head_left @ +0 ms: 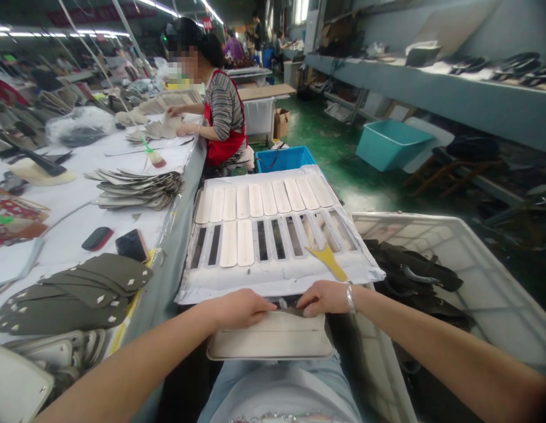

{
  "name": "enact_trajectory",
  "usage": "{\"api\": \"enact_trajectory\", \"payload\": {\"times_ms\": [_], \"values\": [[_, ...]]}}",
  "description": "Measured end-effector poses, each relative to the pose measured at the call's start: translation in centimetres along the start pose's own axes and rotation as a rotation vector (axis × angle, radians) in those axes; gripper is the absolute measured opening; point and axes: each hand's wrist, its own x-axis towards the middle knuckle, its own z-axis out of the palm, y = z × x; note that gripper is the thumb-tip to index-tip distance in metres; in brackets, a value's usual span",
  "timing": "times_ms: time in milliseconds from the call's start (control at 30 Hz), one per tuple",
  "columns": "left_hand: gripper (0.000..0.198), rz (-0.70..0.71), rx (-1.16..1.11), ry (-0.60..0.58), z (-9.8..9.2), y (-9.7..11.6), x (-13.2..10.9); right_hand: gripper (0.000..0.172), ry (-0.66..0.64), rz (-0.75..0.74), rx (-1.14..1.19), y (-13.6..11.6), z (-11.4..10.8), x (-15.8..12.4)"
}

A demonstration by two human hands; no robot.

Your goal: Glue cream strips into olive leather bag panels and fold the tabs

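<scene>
Above my lap, a cream oblong panel point(273, 342) with rounded corners and a stitched-looking line lies facing up. My left hand point(241, 308) is closed on its far edge, fingers pinching near the middle. Opposite it, my right hand point(326, 298), with a silver bracelet at the wrist, grips the same edge and a dark grey strip point(294, 311) along it. Just beyond stands a white frame point(273, 282) with narrow slots. Cream strips point(255, 200) fill its back row, and two more lie in the front row. A yellow forked tool point(331, 262) rests on its right side.
Left, a white-covered table holds dark grey panels point(74, 288), a stack of curved pieces point(138, 189), a phone point(131, 245) and a glue brush point(154, 157). A co-worker in a red apron point(228, 126) sits ahead. Right is a white crate point(466, 264) of dark pieces.
</scene>
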Motion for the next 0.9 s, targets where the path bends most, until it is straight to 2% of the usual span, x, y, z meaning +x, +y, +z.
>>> {"api": "enact_trajectory", "payload": {"times_ms": [100,267,433,567,767,900], "values": [[0.042,0.013,-0.024,-0.025,-0.1,-1.5,-1.4,0.044,-0.019,-0.005,0.16,0.4,0.4,0.5],[0.044,0.026,-0.005,-0.02,1.2,-2.0,-1.6,0.045,-0.06,-0.052,0.199,-0.1,1.4,1.9],[0.043,0.074,0.07,0.0,1.9,-2.4,-1.6,0.041,-0.115,-0.16,0.137,-2.3,1.7,3.5],[0.046,0.049,0.093,0.019,2.0,-2.8,-2.2,0.043,-0.129,-0.136,0.072,-4.1,1.9,4.7],[0.046,0.079,0.027,-0.007,0.9,-4.4,-5.3,0.043,-0.111,-0.166,0.1,-4.9,2.7,6.3],[0.044,0.026,-0.004,0.077,1.3,-5.6,-7.8,0.042,-0.156,-0.177,0.104,-5.9,3.0,7.6]]}}
